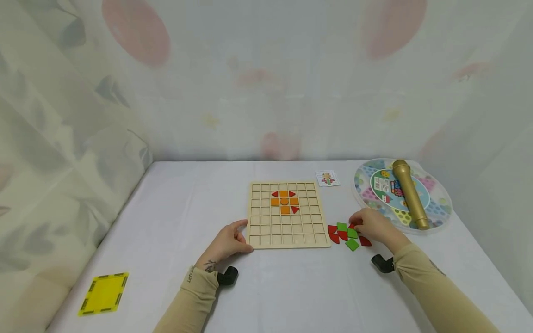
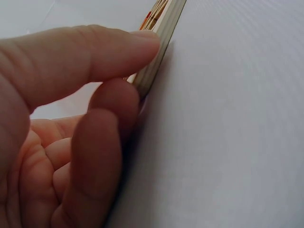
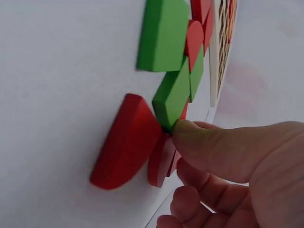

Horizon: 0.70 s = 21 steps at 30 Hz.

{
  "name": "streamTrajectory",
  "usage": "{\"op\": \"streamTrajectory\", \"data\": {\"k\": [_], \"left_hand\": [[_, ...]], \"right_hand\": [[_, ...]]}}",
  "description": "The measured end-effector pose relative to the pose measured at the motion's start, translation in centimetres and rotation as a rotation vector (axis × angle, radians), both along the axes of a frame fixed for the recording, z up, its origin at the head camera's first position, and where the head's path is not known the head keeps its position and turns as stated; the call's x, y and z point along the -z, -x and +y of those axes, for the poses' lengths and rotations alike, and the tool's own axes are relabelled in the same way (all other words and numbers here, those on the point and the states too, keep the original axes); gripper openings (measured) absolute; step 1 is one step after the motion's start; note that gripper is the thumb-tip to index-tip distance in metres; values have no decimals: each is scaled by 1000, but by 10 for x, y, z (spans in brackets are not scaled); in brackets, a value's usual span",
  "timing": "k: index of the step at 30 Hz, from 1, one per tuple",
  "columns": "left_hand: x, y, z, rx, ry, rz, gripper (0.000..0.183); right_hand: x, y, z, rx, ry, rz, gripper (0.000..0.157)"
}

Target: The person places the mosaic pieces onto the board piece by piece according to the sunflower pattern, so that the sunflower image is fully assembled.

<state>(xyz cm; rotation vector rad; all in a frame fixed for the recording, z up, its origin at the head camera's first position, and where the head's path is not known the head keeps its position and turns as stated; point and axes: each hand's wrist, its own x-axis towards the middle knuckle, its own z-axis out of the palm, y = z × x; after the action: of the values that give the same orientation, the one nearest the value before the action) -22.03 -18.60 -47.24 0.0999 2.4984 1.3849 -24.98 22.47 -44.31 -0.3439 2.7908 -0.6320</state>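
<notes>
A pale wooden grid board lies on the white table. My left hand holds its near left corner, thumb at the front edge and index finger along the left side; the left wrist view shows the thumb on the board's rim. Orange squares, an orange round piece and red triangles sit in its cells. Right of the board, my right hand pinches a red piece in a pile with green squares and red quarter-rounds. The fingertips partly hide that piece.
A small pattern card lies behind the board's right corner. At the back right is a round patterned plastic case with a gold microphone on top. A yellow square frame lies at the front left. Curtains hang around the table.
</notes>
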Motion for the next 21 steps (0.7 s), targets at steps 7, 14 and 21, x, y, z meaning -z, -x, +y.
{"op": "streamTrajectory", "data": {"k": [7,14,21], "left_hand": [[1,0,-1,5,-5,5,87],[1,0,-1,9,0,1,87],[1,0,-1,16,-1,7,88]], "right_hand": [[2,0,-1,-38,-43,1,22],[4,0,2,-72,-10,11,13],[2,-4,9,-130,-2,85,21]]}}
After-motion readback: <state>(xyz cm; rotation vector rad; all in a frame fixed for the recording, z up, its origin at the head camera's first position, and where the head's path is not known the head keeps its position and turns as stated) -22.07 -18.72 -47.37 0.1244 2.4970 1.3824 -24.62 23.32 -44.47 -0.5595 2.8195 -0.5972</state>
